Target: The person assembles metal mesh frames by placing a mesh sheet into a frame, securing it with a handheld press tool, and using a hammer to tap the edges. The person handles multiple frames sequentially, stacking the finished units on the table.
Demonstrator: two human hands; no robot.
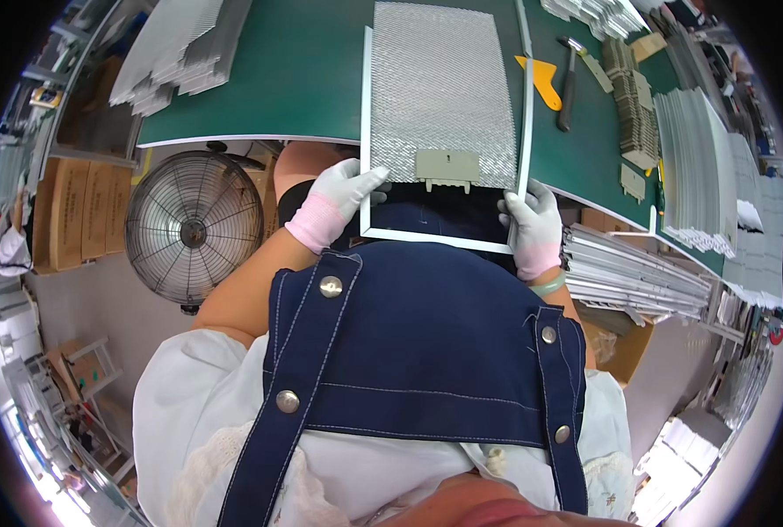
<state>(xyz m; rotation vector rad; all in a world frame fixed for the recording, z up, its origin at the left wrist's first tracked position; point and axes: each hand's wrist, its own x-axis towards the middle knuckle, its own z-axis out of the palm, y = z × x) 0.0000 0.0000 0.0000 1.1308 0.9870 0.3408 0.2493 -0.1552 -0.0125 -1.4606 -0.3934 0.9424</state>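
Both my hands wear white gloves with pink cuffs. My left hand [343,198] is closed on the left rail of a thin white metal frame [435,237], near its lower corner. My right hand [534,227] grips the right rail, also low down. Between the rails lies a silver mesh panel [440,88], whose near edge stops short of the frame's bottom bar. A grey-beige plastic clip [460,167] with small prongs sits on that near edge. The frame's near end juts past the table edge toward my apron; its far end rests over the green table [299,79].
Right of the frame lie a yellow scraper [542,83], a hammer [568,92] and stacked grey-beige clips [635,110]. Silver sheets [694,167] stand beyond. More mesh panels [180,57] lie far left. A floor fan [194,230] stands left, metal strips [633,272] below right.
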